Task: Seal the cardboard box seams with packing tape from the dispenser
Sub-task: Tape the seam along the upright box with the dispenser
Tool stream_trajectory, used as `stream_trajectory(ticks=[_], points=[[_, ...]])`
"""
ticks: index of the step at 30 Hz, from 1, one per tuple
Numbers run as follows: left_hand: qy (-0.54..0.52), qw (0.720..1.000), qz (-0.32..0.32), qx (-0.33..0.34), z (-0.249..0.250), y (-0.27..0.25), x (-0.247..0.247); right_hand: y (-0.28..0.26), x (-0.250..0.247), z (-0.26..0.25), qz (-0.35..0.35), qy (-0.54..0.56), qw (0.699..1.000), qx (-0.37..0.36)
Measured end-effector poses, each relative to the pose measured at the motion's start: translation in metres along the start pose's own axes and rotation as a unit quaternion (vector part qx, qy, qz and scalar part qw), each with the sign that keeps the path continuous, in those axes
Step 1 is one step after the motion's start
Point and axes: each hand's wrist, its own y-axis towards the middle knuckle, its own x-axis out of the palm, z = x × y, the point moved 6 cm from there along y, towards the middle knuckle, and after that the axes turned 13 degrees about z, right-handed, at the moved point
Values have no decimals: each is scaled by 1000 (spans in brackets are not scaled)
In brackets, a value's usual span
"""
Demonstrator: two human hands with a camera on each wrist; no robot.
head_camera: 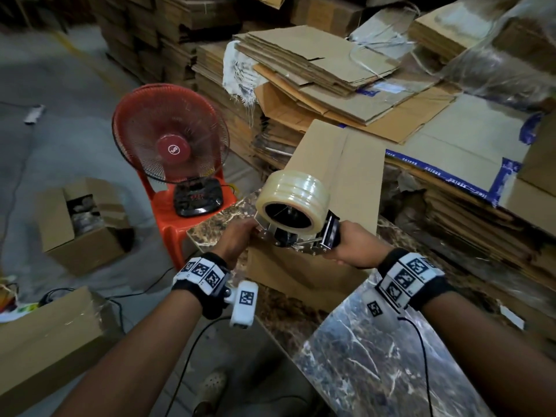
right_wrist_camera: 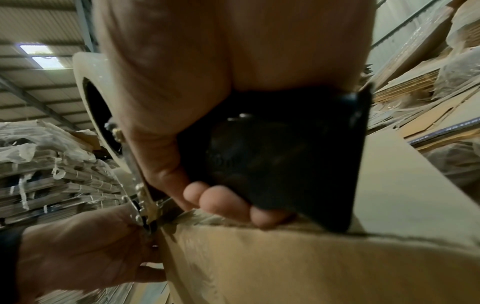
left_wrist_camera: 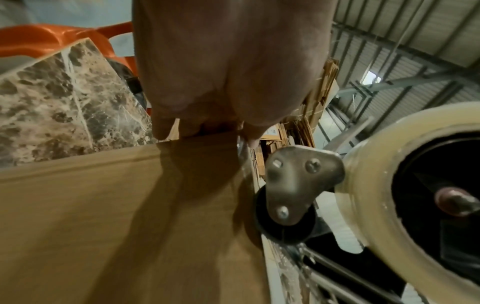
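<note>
Head: cardboard box (head_camera: 331,188) on marbled table (head_camera: 376,356), long axis running away. Tape dispenser (head_camera: 296,218) at near top edge. R hand (head_camera: 355,248) wrapped round black handle; L hand (head_camera: 237,239) at box's near-left corner, beside dispenser front. Red fan (head_camera: 170,133) on orange chair (head_camera: 168,218).

L wrist: L fingers (left_wrist_camera: 166,127) bent over box edge (left_wrist_camera: 130,205), beside roller (left_wrist_camera: 298,185); hold type – can't tell.

R wrist: R fingers (right_wrist_camera: 221,197) clenched on handle (right_wrist_camera: 285,148) above box top.

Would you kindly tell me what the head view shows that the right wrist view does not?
Only the head view shows the red fan on its orange chair. Only the right wrist view shows the right hand with fingertips curled around the black handle. Both show the tape roll, the cardboard box and the left hand at the box's edge.
</note>
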Motion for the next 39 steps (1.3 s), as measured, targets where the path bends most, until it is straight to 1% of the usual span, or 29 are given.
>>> stream_trajectory(ticks=[2,3,4,7,10,13,14,15,16,17,18,19,20,21,22,23,24,25,28,31,33,36,39], points=[[36,999,2,10,-1,-2,4,-4,-2,6,-2,-7,1000,-5],[39,999,6,22,-2,-2,5,-6,-3,10,1,-10,1000,-5],[21,999,12,25,-1,-3,6,-8,-7,15,8,-14,1000,0],[-16,999,36,0,-5,0,8,-21,-24,41,27,-22,999,3],[-3,999,37,-5,1,-4,11,-44,-39,76,17,3,1000,20],[42,998,32,-17,6,-8,12,-59,-40,98,11,-1,999,43],[75,997,32,-4,9,-8,14,-61,-41,99,14,-5,999,41],[140,989,36,38,10,-4,14,-61,-41,97,20,-2,999,34],[221,968,50,104,13,-2,13,-61,-41,96,26,4,999,30],[290,936,71,184,19,-4,13,-61,-42,95,31,9,999,26],[329,903,78,265,25,-10,15,-61,-42,94,34,13,999,24],[351,871,65,338,28,-17,20,-60,-42,97,36,12,999,24],[371,836,31,404,28,-26,27,-60,-41,97,40,9,999,22],[396,800,-19,450,25,-32,36,-59,-41,99,45,8,999,20],[424,765,-72,479,19,-39,46,-58,-40,101,48,9,999,18],[452,733,-110,497,11,-42,55,-57,-40,103,50,12,999,17],[474,707,-124,511,6,-41,61,-56,-40,104,52,16,998,14],[489,693,-122,515,3,-37,65,-56,-39,104,53,22,998,11],[495,690,-97,519,2,-17,67,-52,-36,106,65,15,998,11],[477,685,-124,536,4,-5,60,-47,-31,98,54,3,998,17],[459,692,-142,539,7,2,53,-44,-28,96,40,3,999,26],[447,707,-149,527,15,16,43,-50,-35,112,50,18,998,46],[444,707,-164,526,17,29,34,-67,-44,125,54,27,995,75]])
